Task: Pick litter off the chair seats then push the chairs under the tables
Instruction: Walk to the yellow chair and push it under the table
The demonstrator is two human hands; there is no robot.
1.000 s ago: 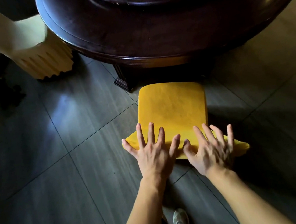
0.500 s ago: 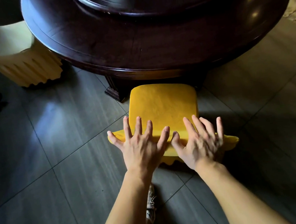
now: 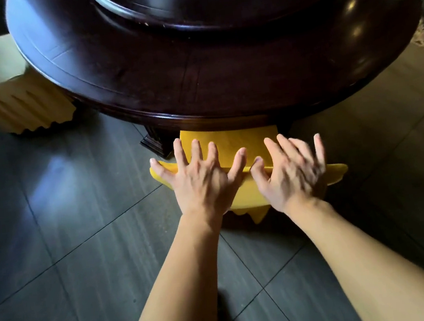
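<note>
A chair in a yellow cover stands in front of me, its seat mostly hidden under the rim of a dark round wooden table. My left hand and my right hand lie flat on the top of the chair's back, fingers spread, side by side, gripping nothing. I see no litter on the visible strip of seat.
A second chair in a pale cream pleated cover stands at the left, beside the table. A raised round turntable sits on the tabletop. A dark table leg stands just left of the yellow chair. The floor is dark grey tile.
The yellow chair has slid forward under the table with both hands flat on its back; most of the seat is now hidden beneath the rim. I have moved closer to the table.
</note>
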